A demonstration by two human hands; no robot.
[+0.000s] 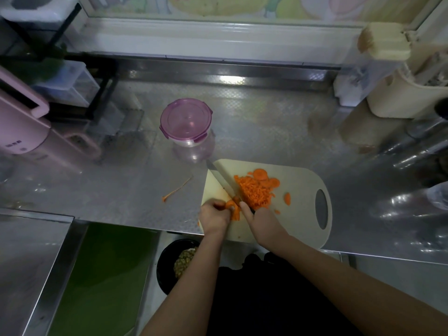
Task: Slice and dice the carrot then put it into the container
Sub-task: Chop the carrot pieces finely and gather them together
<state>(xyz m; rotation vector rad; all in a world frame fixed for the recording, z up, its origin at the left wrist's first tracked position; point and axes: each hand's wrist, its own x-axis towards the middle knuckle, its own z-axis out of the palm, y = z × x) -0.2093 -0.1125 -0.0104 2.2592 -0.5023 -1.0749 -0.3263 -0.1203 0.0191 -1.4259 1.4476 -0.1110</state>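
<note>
A pale cutting board (300, 190) lies on the steel counter in front of me. On it sits a heap of diced carrot (253, 190), with a few round carrot slices (260, 174) behind it. My left hand (213, 215) pinches a small stack of carrot pieces (234, 210) at the board's near left. My right hand (260, 220) grips the handle of a knife (224, 180), whose blade runs up and left, edge down against those pieces. A round clear container with a purple lid (185, 121) stands closed behind the board.
A carrot tail (175, 190) lies on the counter left of the board. A pink appliance (21, 122) stands at the far left, cream tubs (400, 93) at the back right. A black bin with scraps (178, 263) sits below the counter edge.
</note>
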